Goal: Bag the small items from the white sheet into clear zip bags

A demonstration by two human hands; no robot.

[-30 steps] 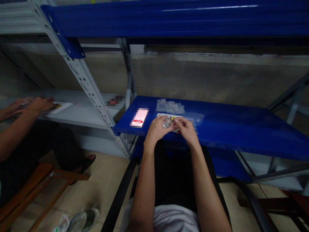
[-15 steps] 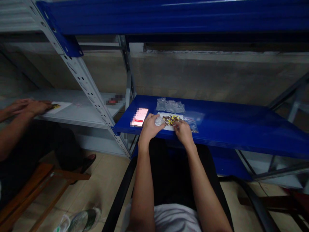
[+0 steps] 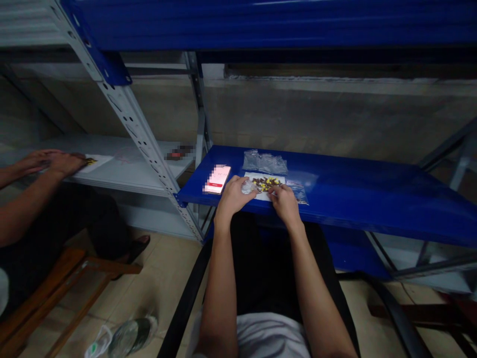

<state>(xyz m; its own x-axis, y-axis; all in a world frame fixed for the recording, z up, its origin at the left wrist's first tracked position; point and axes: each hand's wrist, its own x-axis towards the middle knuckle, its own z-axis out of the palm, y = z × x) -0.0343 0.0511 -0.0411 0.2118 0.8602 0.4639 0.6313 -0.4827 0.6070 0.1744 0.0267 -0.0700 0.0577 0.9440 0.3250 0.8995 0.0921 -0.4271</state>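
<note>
On the blue shelf (image 3: 357,194), a sheet of white paper (image 3: 263,197) carries a scatter of small brown and yellow pieces (image 3: 267,183), too small to name. My left hand (image 3: 234,195) is curled round a clear plastic bag (image 3: 247,187) at the paper's left side. At the right edge of the pieces, my right hand (image 3: 283,200) has its fingertips drawn together; whatever lies between them cannot be made out. A second clear bag with small pieces inside (image 3: 300,194) lies just right of that hand. Behind the paper are flat clear plastic bags (image 3: 264,162).
A lit phone (image 3: 217,180) lies left of my left hand. A metal upright (image 3: 137,124) divides this shelf from a grey one, where another person's hands (image 3: 59,163) rest by a similar paper. A large clear bottle (image 3: 132,335) lies on the floor. Black chair arms flank me.
The view has shifted slightly. My right fingertips remain at the edge of the pieces, and my left hand still holds the plastic bag.
</note>
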